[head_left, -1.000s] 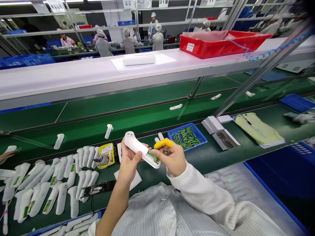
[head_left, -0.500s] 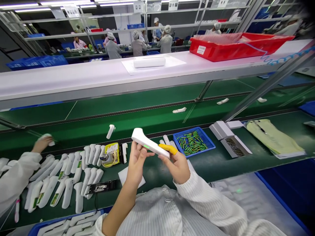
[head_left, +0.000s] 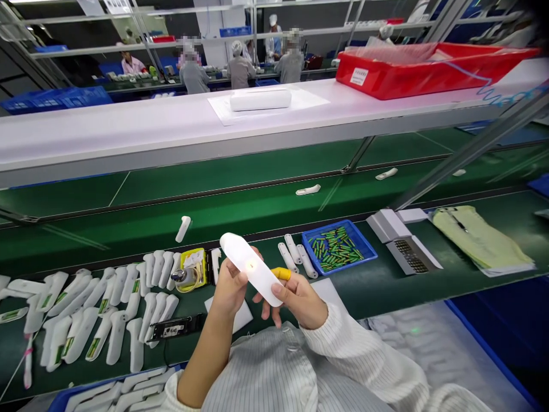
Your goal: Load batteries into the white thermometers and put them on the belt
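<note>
A white handheld device is held between my two hands, its broad smooth face turned up and a small light glowing on it. My left hand grips its upper left end. At the lower right end, my right hand pinches it with the thumb on top; a yellow cover sits on one finger. Rows of white devices, some with green batteries showing, lie to the left. Beyond my right hand are white covers and a blue tray of green batteries.
A yellow box and a black fixture lie left of my hands. White parts rest on the green belt ahead. A raised shelf carries a red bin. Boxes and yellow sheets are right.
The held device has been turned, its broad face now showing and the green light out of sight. The other person's hand and sleeve at the left have gone from view.
</note>
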Action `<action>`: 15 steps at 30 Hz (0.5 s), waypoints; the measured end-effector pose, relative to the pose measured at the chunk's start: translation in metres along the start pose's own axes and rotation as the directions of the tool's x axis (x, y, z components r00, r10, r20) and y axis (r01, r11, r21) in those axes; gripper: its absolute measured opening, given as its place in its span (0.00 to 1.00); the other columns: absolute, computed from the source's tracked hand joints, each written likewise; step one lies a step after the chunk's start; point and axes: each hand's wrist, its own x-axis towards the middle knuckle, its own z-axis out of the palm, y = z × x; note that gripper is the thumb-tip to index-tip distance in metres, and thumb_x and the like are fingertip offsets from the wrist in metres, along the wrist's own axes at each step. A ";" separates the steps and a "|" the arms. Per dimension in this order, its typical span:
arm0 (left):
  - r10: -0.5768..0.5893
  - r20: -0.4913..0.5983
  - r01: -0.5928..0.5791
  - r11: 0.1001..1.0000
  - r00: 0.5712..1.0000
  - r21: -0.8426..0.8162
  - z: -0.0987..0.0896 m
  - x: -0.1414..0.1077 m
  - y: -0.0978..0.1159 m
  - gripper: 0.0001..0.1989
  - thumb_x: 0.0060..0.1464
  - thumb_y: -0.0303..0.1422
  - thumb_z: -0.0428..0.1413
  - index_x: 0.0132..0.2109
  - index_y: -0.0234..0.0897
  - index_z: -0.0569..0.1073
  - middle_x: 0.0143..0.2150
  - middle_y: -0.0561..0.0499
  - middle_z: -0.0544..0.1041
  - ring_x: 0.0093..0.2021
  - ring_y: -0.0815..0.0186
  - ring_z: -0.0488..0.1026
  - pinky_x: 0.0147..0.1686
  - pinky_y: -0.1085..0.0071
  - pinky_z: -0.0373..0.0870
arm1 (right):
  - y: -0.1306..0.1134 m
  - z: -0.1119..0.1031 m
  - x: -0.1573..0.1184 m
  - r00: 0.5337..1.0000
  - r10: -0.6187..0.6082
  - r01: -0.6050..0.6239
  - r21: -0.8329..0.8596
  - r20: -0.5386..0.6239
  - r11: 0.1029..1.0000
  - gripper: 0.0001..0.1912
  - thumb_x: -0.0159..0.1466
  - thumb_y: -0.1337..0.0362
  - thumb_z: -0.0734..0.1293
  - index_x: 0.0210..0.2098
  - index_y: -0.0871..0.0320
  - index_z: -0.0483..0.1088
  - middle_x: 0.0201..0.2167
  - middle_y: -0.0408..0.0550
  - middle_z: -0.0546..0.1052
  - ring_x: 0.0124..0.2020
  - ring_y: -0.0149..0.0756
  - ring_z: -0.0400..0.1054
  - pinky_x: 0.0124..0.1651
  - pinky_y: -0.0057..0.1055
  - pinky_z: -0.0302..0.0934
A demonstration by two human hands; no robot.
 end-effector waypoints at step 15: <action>-0.200 -0.220 0.245 0.948 0.955 0.202 -0.050 0.063 -0.083 0.27 0.53 0.51 0.53 0.51 0.35 0.68 0.52 0.40 0.71 0.52 0.56 0.69 0.55 0.57 0.62 | 0.030 -0.082 0.073 0.971 0.110 -0.203 -0.484 -0.214 0.851 0.29 0.61 0.38 0.54 0.37 0.60 0.60 0.23 0.46 0.73 0.19 0.31 0.67 0.18 0.25 0.56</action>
